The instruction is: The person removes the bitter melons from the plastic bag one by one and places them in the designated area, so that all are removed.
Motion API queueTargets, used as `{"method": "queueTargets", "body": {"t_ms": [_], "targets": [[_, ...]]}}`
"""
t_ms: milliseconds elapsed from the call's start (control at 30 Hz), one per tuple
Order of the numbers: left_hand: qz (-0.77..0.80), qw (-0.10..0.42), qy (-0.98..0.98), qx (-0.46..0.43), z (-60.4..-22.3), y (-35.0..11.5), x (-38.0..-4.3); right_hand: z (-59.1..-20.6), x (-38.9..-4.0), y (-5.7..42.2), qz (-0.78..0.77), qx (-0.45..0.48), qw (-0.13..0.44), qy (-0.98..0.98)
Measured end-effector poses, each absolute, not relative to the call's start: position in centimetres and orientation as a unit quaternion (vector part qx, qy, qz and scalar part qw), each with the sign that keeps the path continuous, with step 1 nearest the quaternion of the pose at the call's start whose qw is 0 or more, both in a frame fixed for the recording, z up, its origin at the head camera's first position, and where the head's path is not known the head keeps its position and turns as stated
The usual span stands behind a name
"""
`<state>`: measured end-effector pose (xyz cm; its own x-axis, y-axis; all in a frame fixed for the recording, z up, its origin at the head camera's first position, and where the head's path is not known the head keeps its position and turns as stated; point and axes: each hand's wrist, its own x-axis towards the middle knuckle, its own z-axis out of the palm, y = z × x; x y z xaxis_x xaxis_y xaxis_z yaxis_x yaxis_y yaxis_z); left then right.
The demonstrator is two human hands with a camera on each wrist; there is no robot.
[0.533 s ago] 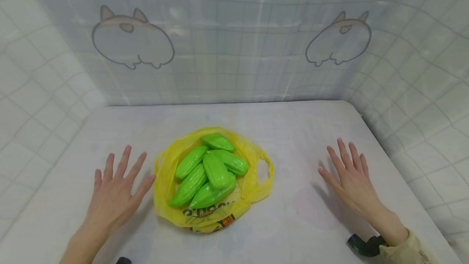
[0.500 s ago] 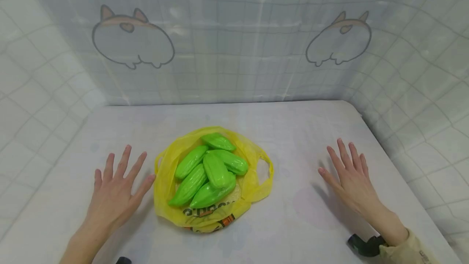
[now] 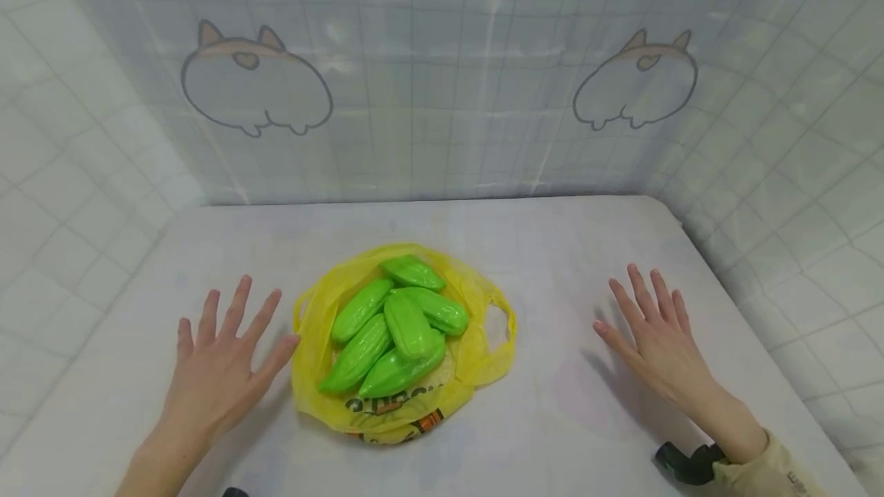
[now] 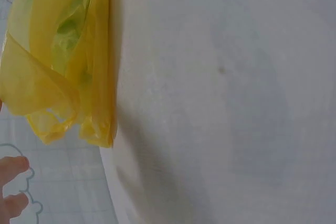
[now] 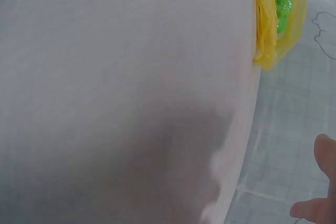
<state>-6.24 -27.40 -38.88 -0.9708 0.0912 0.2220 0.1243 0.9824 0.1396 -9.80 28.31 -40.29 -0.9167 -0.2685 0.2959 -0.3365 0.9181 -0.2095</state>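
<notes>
A yellow plastic bag (image 3: 476,328) with dark and orange print lies opened out on the table, its mouth facing up. Inside it are several glossy, bright green, ridged, gourd-like pieces (image 3: 409,326), piled loosely. To the bag's left, my left hand (image 3: 216,380) hovers palm down with fingers spread, the thumb tip right at the bag's edge. My right hand (image 3: 661,347) is well to the right of the bag, fingers straight, its shadow on the table below. Each wrist view shows fingertips at its lower edge, with the bag (image 4: 97,77) beyond; neither hand holds anything.
White cloth covers the table (image 3: 552,244). A pale grid-patterned curtain (image 3: 442,121) with cartoon dog drawings hangs behind it and along both sides. Black wrist-worn gear (image 3: 687,465) shows under the right forearm, near a beige sleeve (image 3: 766,474).
The head view has tilted slightly, so the table and bag appear a little lower. My right hand shows slightly farther left. The bag and green pieces keep their arrangement.
</notes>
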Motion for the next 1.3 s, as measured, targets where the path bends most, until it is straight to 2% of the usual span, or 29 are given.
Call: {"method": "queueTargets", "body": {"t_ms": [200,467,767,1033,1300], "targets": [[-0.083,0.117,-0.987,-0.070,-38.8,-27.1,-6.7,-40.3,-9.9,27.6,0.122,0.151,0.131,-0.972],[-0.237,0.028,-0.970,-0.049,-39.1,-24.8,-7.3,-40.5,-9.7,25.4,0.179,0.147,0.128,-0.965],[-0.412,0.071,-0.908,-0.019,-40.7,-24.2,-8.0,-41.1,-10.5,21.4,0.270,0.177,0.192,-0.927],[-0.453,0.087,-0.887,-0.008,-42.1,-24.1,-8.1,-41.5,-10.2,18.1,0.338,0.183,0.203,-0.901],[-0.485,0.131,-0.864,-0.011,-42.7,-24.0,-7.9,-42.3,-10.0,14.7,0.409,0.247,0.235,-0.847]]}}
